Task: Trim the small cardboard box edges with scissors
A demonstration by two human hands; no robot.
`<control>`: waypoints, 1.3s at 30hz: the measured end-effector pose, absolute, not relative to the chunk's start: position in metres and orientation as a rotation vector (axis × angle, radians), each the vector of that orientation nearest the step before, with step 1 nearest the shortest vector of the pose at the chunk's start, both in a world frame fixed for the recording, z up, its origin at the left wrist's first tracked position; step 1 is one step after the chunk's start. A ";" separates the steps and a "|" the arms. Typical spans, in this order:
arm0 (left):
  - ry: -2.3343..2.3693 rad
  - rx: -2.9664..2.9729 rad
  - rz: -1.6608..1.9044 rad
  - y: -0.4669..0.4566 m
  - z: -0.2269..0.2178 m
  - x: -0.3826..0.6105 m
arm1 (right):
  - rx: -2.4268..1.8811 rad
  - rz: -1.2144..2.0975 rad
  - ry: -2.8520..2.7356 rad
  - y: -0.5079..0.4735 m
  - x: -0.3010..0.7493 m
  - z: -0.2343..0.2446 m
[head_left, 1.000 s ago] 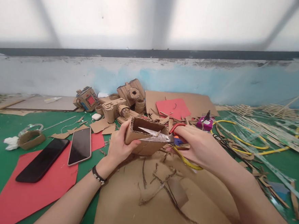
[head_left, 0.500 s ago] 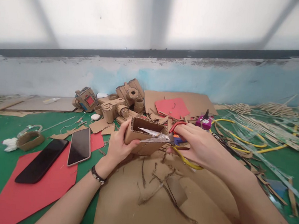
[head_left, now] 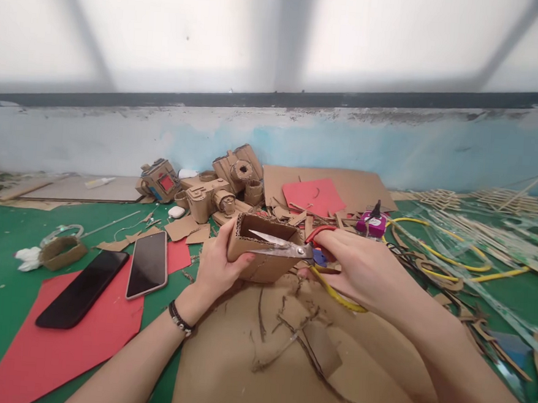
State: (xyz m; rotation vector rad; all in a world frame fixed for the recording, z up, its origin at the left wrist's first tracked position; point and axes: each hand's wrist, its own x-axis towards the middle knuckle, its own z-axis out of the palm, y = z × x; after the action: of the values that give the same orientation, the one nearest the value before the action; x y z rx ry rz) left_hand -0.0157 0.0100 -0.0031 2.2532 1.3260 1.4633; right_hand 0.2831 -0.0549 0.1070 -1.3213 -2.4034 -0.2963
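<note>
In the head view my left hand (head_left: 216, 265) grips a small open-topped cardboard box (head_left: 264, 267) by its left end, thumb on the front wall. A pair of scissors (head_left: 288, 250) with one red and one yellow handle is in my right hand (head_left: 361, 266). Its blades are parted and straddle the near rim of the box: one lies over the opening, the other along the outer front face. Below the box, a large brown cardboard sheet (head_left: 220, 370) carries several thin torn cardboard strips (head_left: 305, 348).
Two phones (head_left: 148, 265) lie at the left, by red paper (head_left: 97, 343). Cardboard camera models (head_left: 199, 200) and scraps are piled behind the box. A purple box (head_left: 371, 223), yellow tubing (head_left: 498, 274) and thin wooden sticks (head_left: 483, 235) spread to the right. A wall (head_left: 117, 135) closes the back.
The whole view has shifted slightly, so everything sits a little further right. The hands, box and scissors hold nearly the same pose, with the blades still parted over the rim.
</note>
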 end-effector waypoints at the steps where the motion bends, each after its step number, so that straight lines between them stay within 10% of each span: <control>1: 1.314 2.239 1.475 0.010 -0.003 -0.016 | -1.327 -0.311 -2.407 -0.054 0.283 0.107; 39: 1.132 2.067 1.554 0.005 0.007 -0.004 | -1.301 -0.451 -2.439 -0.035 0.277 0.114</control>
State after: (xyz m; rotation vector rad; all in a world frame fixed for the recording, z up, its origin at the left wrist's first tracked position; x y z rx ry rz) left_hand -0.0037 0.0048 0.0073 2.0670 1.1324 1.5539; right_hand 0.2770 -0.0355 0.1143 -1.3010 -2.4388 -0.4510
